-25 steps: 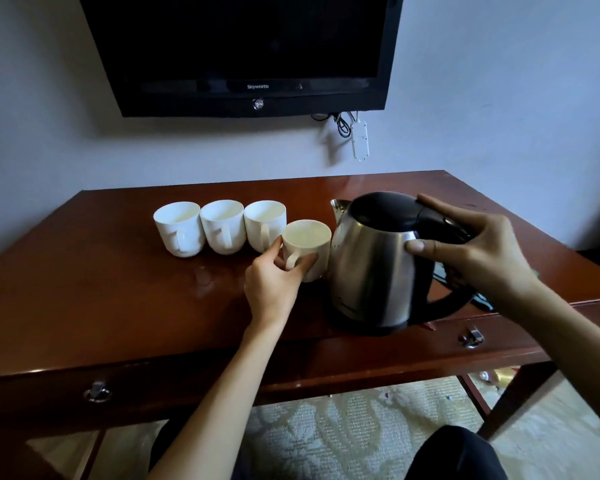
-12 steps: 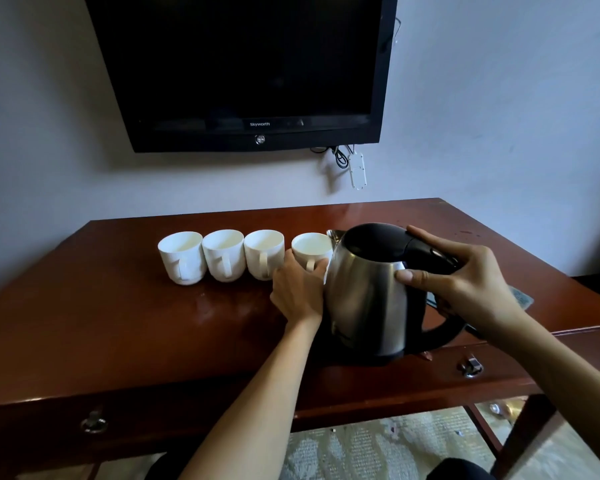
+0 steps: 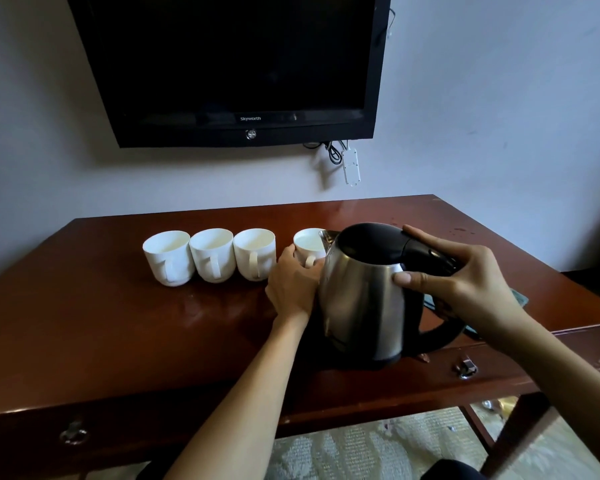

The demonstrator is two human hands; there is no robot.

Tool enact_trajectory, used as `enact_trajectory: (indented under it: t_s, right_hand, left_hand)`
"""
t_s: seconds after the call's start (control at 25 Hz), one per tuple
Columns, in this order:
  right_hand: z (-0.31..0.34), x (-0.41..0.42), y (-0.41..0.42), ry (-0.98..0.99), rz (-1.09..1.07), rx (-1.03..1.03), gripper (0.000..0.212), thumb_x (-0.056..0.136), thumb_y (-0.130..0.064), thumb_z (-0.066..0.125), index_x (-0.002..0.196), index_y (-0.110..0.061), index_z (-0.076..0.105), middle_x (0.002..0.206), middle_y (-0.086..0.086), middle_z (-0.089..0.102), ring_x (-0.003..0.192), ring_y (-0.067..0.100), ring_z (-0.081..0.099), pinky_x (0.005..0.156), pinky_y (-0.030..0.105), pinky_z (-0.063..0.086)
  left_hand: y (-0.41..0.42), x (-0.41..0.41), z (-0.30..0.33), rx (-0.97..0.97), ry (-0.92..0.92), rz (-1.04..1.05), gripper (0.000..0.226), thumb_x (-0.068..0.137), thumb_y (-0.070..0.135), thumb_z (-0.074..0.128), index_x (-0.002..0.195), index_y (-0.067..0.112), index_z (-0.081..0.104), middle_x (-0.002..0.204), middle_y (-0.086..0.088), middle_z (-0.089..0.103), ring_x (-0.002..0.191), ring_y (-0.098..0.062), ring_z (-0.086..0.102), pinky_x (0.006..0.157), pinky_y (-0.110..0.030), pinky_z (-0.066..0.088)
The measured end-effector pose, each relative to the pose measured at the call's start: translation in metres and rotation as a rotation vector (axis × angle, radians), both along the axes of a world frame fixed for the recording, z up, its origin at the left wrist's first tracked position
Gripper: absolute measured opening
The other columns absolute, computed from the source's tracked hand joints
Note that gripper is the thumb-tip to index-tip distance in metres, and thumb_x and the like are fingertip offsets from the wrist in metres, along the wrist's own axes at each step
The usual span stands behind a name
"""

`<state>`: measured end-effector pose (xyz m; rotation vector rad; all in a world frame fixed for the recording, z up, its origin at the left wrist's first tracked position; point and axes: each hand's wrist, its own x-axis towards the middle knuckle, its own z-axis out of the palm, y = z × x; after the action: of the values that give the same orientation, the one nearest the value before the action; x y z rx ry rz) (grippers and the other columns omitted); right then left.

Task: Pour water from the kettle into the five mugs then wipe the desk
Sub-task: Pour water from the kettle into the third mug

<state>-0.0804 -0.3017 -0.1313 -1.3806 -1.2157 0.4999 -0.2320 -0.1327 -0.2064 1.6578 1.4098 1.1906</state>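
Dim, soft light; bowed, blurred edges

The brand name "Skyworth" stands in small pale letters on the lower bezel of the black wall-mounted television (image 3: 236, 67), just above a round silver button at the frame's bottom centre. No other lettering, number or sign can be read, neither on the kettle (image 3: 364, 299) nor on the white mugs (image 3: 210, 256).

Head-worn view, looking forward and down, close over desk (image 3: 118, 341), facing wall
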Motion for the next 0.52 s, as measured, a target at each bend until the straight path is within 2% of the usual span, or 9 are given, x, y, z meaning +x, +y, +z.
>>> enact_trajectory:
  t_s: [0.08,0.16,0.24,0.36,0.44,0.52]
  right_hand:
    - [0.000,0.000,0.000,-0.002,-0.005,-0.006,0.074,0.066,-0.015,0.087,0.136,-0.023,0.064,0.041,-0.007,0.040,0.035,0.012,0.027,0.040,0.017,0.029]
    - [0.000,0.000,0.000,0.003,-0.004,-0.011,0.074,0.066,-0.015,0.087,0.136,-0.023,0.064,0.042,-0.007,0.041,0.036,0.013,0.028,0.040,0.020,0.030]
    - [0.001,-0.001,0.000,0.005,-0.009,-0.009,0.074,0.065,-0.016,0.087,0.135,-0.025,0.064,0.043,-0.007,0.041,0.038,0.015,0.029,0.040,0.023,0.031]
    - [0.001,-0.001,0.000,0.017,-0.002,-0.018,0.075,0.064,-0.017,0.087,0.135,-0.026,0.065,0.043,-0.006,0.039,0.041,0.016,0.028,0.042,0.027,0.031]
    - [0.001,-0.002,0.000,0.045,0.009,-0.022,0.077,0.062,-0.019,0.087,0.135,-0.026,0.065,0.044,-0.005,0.038,0.042,0.016,0.026,0.043,0.027,0.029]
    - [0.001,-0.002,-0.001,0.069,0.016,-0.024,0.078,0.061,-0.020,0.087,0.135,-0.026,0.065,0.045,-0.005,0.038,0.044,0.016,0.026,0.043,0.026,0.029]
  left_hand:
    - [-0.002,-0.008,-0.002,0.008,0.023,-0.079,0.042,0.069,0.065,0.048,0.084,0.026,0.056,0.073,0.011,0.059,0.080,-0.018,0.059,0.070,-0.033,0.037]
    - [-0.005,-0.019,-0.011,0.024,0.020,-0.071,0.054,0.068,0.073,0.057,0.096,0.028,0.066,0.079,0.013,0.070,0.083,-0.015,0.066,0.073,-0.036,0.045]
    - [-0.009,-0.036,-0.025,0.104,-0.049,0.078,0.054,0.081,0.060,0.073,0.120,0.022,0.071,0.089,0.009,0.076,0.091,-0.020,0.071,0.083,-0.041,0.053]
    - [-0.008,-0.059,-0.032,0.166,-0.163,0.299,0.047,0.086,0.038,0.079,0.127,0.018,0.068,0.106,-0.005,0.074,0.102,-0.029,0.069,0.082,-0.036,0.049]
    - [0.001,-0.064,-0.029,0.105,-0.191,0.319,0.049,0.086,0.033,0.080,0.129,0.017,0.064,0.119,-0.006,0.072,0.114,-0.030,0.064,0.084,-0.035,0.044]
    - [0.010,-0.062,-0.025,0.037,-0.179,0.299,0.054,0.086,0.032,0.079,0.135,0.019,0.060,0.125,-0.004,0.071,0.121,-0.032,0.061,0.089,-0.040,0.045]
